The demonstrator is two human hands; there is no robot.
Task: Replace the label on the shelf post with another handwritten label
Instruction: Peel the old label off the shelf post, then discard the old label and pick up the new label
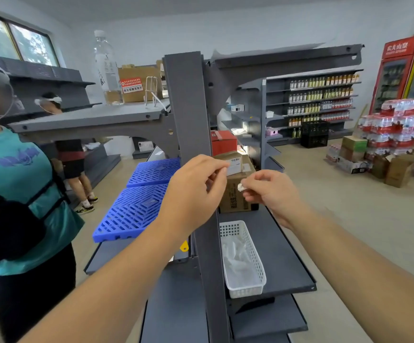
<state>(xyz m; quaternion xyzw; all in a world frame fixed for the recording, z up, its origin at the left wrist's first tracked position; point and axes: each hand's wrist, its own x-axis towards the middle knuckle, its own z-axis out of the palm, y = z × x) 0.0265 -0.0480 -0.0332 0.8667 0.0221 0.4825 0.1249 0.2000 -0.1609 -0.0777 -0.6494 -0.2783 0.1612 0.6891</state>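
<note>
Both hands up in front of the grey shelf post (pixel 191 107), close together but not touching. Right hand (pixel 272 191) pinching a small crumpled white label (pixel 240 187) between thumb and fingertips, just right of the post. Left hand (pixel 196 189) curled, fingertips pinched; anything held, impossible to tell. White basket (pixel 255 256) on the shelf below.

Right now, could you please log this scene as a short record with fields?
left hand: raised in front of the post, fingers pinched, hold unclear
right hand: pinching a small white scrap
post: grey, upright, no label visible on it
basket: white, on the shelf right of the post, holds white pieces
boxes: cardboard, behind the hands
pallets: blue, left of the post
</note>
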